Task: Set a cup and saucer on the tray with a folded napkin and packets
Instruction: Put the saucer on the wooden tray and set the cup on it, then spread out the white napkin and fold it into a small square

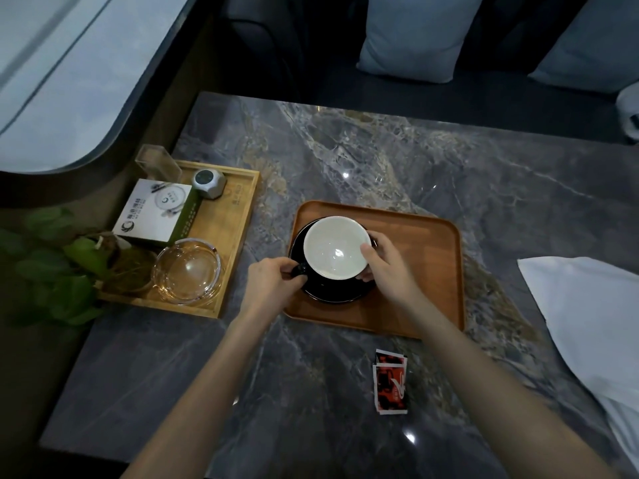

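Note:
A brown wooden tray lies in the middle of the marble table. On its left part a black saucer carries a cup, black outside and white inside. My left hand pinches the cup's black handle at the left. My right hand grips the cup's right rim and side. Two red packets lie on the table in front of the tray. A white napkin lies spread at the table's right edge.
A lighter wooden tray at the left holds a white-and-green box, a glass ashtray, a small silver timer and a clear holder. A leafy plant stands beside it. Cushions lie on the seat behind.

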`<state>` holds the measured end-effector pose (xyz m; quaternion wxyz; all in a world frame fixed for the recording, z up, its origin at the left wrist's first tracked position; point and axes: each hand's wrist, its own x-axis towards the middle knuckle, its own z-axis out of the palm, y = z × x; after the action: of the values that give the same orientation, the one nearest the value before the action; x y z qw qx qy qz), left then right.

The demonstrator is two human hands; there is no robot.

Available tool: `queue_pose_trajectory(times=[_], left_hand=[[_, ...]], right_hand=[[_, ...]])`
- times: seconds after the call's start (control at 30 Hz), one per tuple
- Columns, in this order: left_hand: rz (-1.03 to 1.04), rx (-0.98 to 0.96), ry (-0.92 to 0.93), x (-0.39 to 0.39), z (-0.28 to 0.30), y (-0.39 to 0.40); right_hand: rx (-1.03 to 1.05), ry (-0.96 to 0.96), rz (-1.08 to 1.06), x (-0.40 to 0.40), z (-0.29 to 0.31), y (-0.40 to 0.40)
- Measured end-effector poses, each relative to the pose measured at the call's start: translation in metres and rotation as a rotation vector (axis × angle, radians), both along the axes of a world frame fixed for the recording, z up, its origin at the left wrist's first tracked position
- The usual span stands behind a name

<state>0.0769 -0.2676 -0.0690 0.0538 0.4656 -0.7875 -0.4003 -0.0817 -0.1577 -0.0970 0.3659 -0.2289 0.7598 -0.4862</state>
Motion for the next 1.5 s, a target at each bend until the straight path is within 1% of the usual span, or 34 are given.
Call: queue_pose_trajectory(times=[0.13, 0.27, 0.33, 0.37, 0.53, 0.6, 0.73, 0.83, 0.93, 1.03, 1.13, 1.23, 1.33, 1.4, 1.43, 1.5], left_hand=[[-0.049, -0.046, -0.017, 0.001, 0.002, 0.002], [-0.141, -0.089, -0.111, 0.0, 0.001, -0.004], [-0.21, -0.137, -0.098, -0.003, 0.017, 0.013], [-0.21, -0.156, -0.094, -0.003, 0.017, 0.01], [-0.206, -0.291, -0.07, -0.007, 0.027, 0.014], [-0.19, -0.302, -0.057, -0.012, 0.035, 0.023], [-0.227, -0.315, -0.003, -0.029, 0.046, 0.045], [-0.26, -0.316, 0.061, -0.05, 0.056, 0.072], [-0.323, -0.338, 0.115, -0.079, 0.067, 0.105], [-0.383, -0.291, 0.205, -0.11, 0.066, 0.145], [-0.446, -0.245, 0.269, -0.137, 0.054, 0.194], [-0.522, -0.214, 0.338, -0.155, 0.033, 0.241], [-0.648, -0.169, 0.305, -0.174, 0.007, 0.288], [-0.723, -0.152, 0.241, -0.185, -0.01, 0.31], [-0.762, -0.178, 0.213, -0.189, -0.018, 0.318], [-0.852, -0.187, 0.122, -0.196, -0.035, 0.33]], right_hand=[[0.063, -0.095, -0.079, 0.004, 0.003, 0.0], [0.148, -0.186, -0.037, 0.004, 0.006, -0.006], [0.127, -0.169, -0.035, 0.001, 0.022, 0.015], [0.133, -0.156, -0.012, -0.001, 0.023, 0.014], [0.184, 0.006, 0.108, -0.001, 0.034, 0.023], [0.168, 0.053, 0.152, -0.003, 0.039, 0.032], [0.143, 0.149, 0.234, -0.009, 0.06, 0.059], [0.153, 0.328, 0.262, -0.022, 0.079, 0.088], [0.18, 0.467, 0.216, -0.046, 0.095, 0.125], [0.198, 0.516, 0.084, -0.074, 0.1, 0.172], [0.24, 0.582, -0.085, -0.1, 0.091, 0.226], [0.325, 0.634, -0.134, -0.115, 0.073, 0.272], [0.414, 0.644, -0.057, -0.122, 0.053, 0.315], [0.484, 0.658, 0.052, -0.122, 0.042, 0.335], [0.52, 0.679, 0.114, -0.12, 0.037, 0.343], [0.541, 0.714, 0.232, -0.118, 0.021, 0.358]])
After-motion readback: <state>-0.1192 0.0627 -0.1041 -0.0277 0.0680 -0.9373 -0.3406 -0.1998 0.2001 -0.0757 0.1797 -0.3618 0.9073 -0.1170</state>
